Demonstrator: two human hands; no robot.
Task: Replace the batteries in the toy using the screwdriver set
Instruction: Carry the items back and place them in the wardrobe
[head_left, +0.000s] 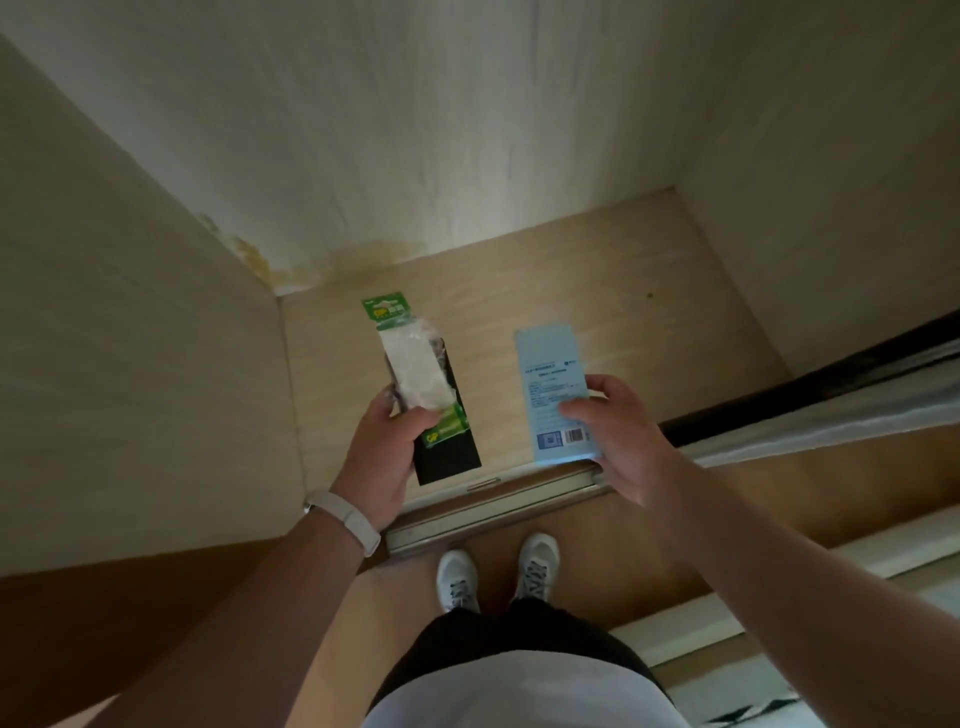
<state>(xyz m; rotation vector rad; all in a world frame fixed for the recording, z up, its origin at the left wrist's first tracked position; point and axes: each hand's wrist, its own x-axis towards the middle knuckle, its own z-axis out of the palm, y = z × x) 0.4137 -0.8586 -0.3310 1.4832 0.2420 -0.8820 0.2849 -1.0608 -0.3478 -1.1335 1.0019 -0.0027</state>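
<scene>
We find left grip (382, 447), nine o'clock, clasping battery pack (415, 364) with black case (460, 457); right grip (618, 436), three o'clock, clasping blue box (550, 374).

You're in a home, prob. a bedroom. Built-in wardrobe (426, 135) w/ sliding-door track (498, 506), wood floor (779, 488).

Two hands showing: left hand (382, 447), right hand (623, 441). Two bare forearms showing: left forearm (291, 597), right forearm (753, 545). One green battery pack (385, 312) showing. One black flat case (454, 457) showing. One light-blue box (553, 384) showing. One white wristband (345, 519) showing. One metal rail (493, 506) showing. Two white shoes showing: left shoe (457, 577), right shoe (537, 564).
</scene>
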